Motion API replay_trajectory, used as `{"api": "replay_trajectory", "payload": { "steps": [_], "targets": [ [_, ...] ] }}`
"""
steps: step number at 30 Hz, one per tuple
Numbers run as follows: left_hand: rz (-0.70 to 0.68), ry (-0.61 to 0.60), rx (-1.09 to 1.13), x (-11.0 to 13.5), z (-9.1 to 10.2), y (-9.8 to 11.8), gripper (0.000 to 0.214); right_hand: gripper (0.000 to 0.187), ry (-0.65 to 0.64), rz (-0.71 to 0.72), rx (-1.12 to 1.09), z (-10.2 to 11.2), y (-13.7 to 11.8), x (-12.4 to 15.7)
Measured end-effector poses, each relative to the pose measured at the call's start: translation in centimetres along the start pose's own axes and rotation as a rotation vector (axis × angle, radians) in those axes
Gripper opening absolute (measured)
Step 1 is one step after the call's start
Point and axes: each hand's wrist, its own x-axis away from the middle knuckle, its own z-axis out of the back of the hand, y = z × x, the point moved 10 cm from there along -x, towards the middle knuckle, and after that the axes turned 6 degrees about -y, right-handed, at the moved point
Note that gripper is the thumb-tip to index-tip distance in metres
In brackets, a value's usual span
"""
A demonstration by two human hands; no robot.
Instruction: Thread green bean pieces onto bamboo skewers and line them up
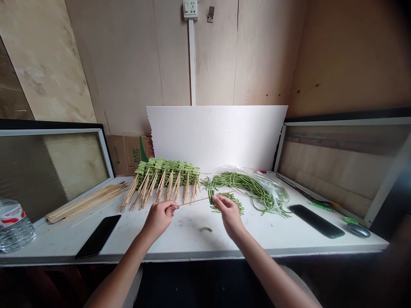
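Pinching one bamboo skewer (195,201) by its end, the left hand (162,216) is closed; the right hand (228,211) closes finger and thumb around its farther part, beside a green bean piece (210,196), over the middle of the tabletop (183,241). One curved bean piece (206,229) lies nearer the front edge. Toward the back edge, bean-laden skewers (167,167), too many to count, stand before one carton (130,149), its green characters seemingly 北大荒. One bottle (14,233), label too small to read, occupies the front left corner; one mouse (358,230), the right.
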Motion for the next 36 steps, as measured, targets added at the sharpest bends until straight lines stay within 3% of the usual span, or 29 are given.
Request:
{"api": "replay_trajectory", "payload": {
  "steps": [5, 9, 14, 19, 23, 29, 36],
  "targets": [
    [0.041, 0.012, -0.016, 0.0, 0.4, -0.5, 0.03, 0.032, -0.063, -0.006, 0.079, -0.3, -0.7, -0.2],
    [0.089, 0.019, -0.019, -0.1, 0.8, -1.9, 0.029, 0.037, -0.153, 0.018, 0.323, -0.1, -0.8, -0.6],
    [0.123, 0.019, -0.02, -0.2, 0.6, -3.7, 0.027, 0.01, -0.428, 0.081, 0.708, -2.2, 1.7, 0.7],
    [0.139, 0.006, -0.01, -0.2, 0.4, -4.0, 0.027, 0.009, -0.43, 0.127, 0.843, -3.1, 2.3, 1.4],
    [0.138, -0.013, -0.002, -0.2, 0.4, -3.7, 0.028, 0.011, -0.408, 0.083, 0.71, -1.8, 1.2, 0.1],
    [0.121, -0.032, 0.004, -0.2, 0.0, -3.6, 0.032, 0.042, -0.197, -0.145, 0.323, 3.7, 0.5, -2.5],
    [0.118, -0.06, 0.025, -0.2, -0.5, -3.4, 0.034, 0.033, -0.24, -0.188, -0.118, 4.2, -0.4, -3.0]
  ]
}}
